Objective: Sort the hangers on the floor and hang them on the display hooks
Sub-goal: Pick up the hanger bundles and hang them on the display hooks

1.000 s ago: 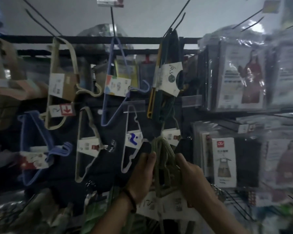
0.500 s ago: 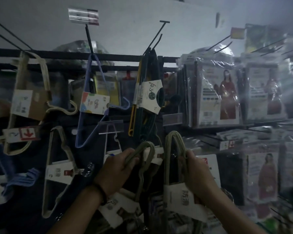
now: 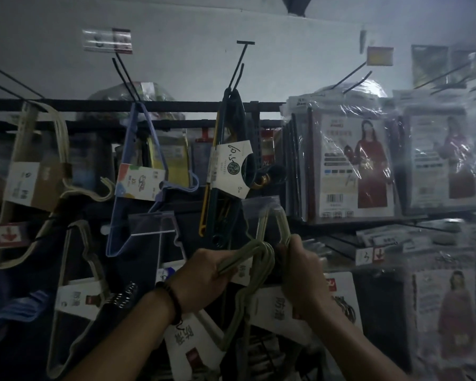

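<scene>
Pale green hangers come in two bundles, both off the floor and held up in front of the rack. The left hand (image 3: 204,281) curls its fingers round the necks of the first bundle (image 3: 245,253), whose white card (image 3: 193,342) hangs below the wrist. The right hand (image 3: 304,270) grips the second bundle (image 3: 285,226), its hook loop standing above the knuckles. Neither bundle is on a hook.

Three bundles hang from the upper display hooks (image 3: 238,67): cream hangers (image 3: 62,138), blue hangers (image 3: 127,149) and dark green hangers (image 3: 232,119), with one yellow hanger (image 3: 208,193) alongside. One beige bundle (image 3: 76,296) hangs lower left. Two stacks of packaged aprons (image 3: 352,166) fill the right side.

Half a second ago the two green bundles stood apart with a dark gap between them. Now the first bundle's hooks sit just beside the right hand's fingers, and both hands have come closer together.
</scene>
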Available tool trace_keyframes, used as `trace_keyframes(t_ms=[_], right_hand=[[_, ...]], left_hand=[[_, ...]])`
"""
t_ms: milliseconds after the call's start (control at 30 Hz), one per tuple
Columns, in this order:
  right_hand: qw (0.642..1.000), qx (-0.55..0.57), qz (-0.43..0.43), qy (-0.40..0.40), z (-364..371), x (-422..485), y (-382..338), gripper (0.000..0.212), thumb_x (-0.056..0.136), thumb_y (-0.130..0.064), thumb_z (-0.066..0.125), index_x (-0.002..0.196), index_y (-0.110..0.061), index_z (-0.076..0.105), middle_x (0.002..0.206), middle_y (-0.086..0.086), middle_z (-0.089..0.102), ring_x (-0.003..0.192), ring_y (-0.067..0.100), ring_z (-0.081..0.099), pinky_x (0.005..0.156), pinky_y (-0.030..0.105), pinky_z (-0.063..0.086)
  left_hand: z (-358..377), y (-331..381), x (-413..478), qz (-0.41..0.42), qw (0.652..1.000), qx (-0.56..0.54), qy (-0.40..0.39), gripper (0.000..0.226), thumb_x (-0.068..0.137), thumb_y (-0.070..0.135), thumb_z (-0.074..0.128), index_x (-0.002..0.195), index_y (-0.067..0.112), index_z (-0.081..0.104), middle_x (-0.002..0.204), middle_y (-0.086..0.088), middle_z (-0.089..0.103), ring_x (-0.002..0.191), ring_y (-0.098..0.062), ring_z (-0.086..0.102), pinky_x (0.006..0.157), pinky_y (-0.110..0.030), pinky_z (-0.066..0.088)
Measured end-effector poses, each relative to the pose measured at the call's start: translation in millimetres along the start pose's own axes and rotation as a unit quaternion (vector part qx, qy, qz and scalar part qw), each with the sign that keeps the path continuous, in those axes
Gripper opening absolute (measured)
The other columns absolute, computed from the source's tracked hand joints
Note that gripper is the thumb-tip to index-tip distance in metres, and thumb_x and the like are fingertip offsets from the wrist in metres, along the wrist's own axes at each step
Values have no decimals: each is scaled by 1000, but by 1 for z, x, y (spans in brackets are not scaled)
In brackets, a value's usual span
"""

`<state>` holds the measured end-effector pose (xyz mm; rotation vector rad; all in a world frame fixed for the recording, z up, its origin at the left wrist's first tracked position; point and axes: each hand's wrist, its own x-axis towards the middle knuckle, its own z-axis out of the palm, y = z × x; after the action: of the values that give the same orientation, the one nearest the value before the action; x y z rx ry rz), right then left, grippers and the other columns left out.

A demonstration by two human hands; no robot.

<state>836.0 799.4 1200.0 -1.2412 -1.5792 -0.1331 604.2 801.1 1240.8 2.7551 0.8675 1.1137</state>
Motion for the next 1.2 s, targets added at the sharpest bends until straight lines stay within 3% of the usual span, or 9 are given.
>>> trace_keyframes(t_ms=[167, 300, 500, 700, 800, 867, 967, 1067, 1200], right_hand=[[998, 13, -33, 51, 12, 0, 4, 12, 103, -24, 51, 96, -25, 42, 72, -6, 60, 57, 9, 59, 49, 36, 54], [999, 16, -34, 40, 22, 2, 2, 9, 102, -28, 48, 97, -27, 40, 74, -6, 61, 58, 6, 59, 49, 30, 53], [999, 2, -4, 45, 41, -3, 5, 20, 100, -12, 54, 94, -24, 40, 67, -12, 53, 54, 5, 54, 46, 26, 45], [998, -58, -11, 23, 42, 16, 1, 17, 104, -21, 54, 97, -25, 38, 67, -13, 51, 48, -1, 49, 44, 15, 35], [995, -96, 20, -22, 49, 27, 2, 13, 104, -19, 52, 104, -22, 39, 78, -4, 63, 60, 13, 62, 51, 29, 52], [993, -82, 59, -58, 54, 34, 1, 5, 106, -26, 46, 106, -22, 42, 84, 1, 67, 71, 20, 67, 61, 39, 57], [992, -58, 75, -85, 60, 43, 1, 20, 111, -31, 31, 102, -21, 45, 78, -7, 57, 74, 16, 62, 61, 33, 45], [986, -135, 45, -92, 67, 57, 5, 18, 110, -19, 34, 118, -9, 47, 94, 3, 65, 96, 31, 70, 68, 33, 42], [960, -247, 20, -129, 93, 82, 17, 21, 106, -10, 43, 122, -1, 53, 120, 16, 69, 108, 33, 71, 80, 37, 55]], left_hand=[[4, -11, 2, -6, 1000, 20, 8, 25, 98, 28, 52, 79, 42, 61, 76, 17, 67, 69, 0, 65, 60, -26, 51], [2, -16, 0, -24, 999, 19, 16, 51, 100, 7, 58, 79, 54, 60, 74, 19, 67, 68, 1, 64, 62, -17, 47], [9, -18, -1, -40, 999, 34, 7, 55, 98, 2, 58, 67, 48, 51, 63, 27, 58, 59, 6, 55, 57, -9, 33], [8, -20, 3, -78, 995, 53, 9, 47, 101, 7, 56, 67, 39, 51, 63, 27, 60, 60, 6, 57, 57, -8, 35], [9, -20, 7, -107, 993, 47, -9, 50, 101, 6, 55, 74, 49, 51, 70, 42, 60, 68, 17, 58, 62, -2, 37], [11, -28, 11, -124, 991, 43, -15, 50, 101, 9, 54, 76, 52, 55, 74, 37, 63, 73, 16, 60, 64, -3, 38], [18, -35, 14, -168, 985, 34, -25, 41, 103, 13, 55, 82, 48, 59, 77, 25, 64, 74, 12, 59, 63, -6, 41], [28, -42, 14, -174, 984, 16, -25, 26, 106, 18, 52, 101, 41, 63, 95, 22, 66, 82, 14, 56, 66, 1, 38], [36, -52, 7, -195, 981, 9, -1, 21, 109, 24, 49, 112, 37, 65, 105, 24, 63, 93, 10, 57, 75, 5, 35]])
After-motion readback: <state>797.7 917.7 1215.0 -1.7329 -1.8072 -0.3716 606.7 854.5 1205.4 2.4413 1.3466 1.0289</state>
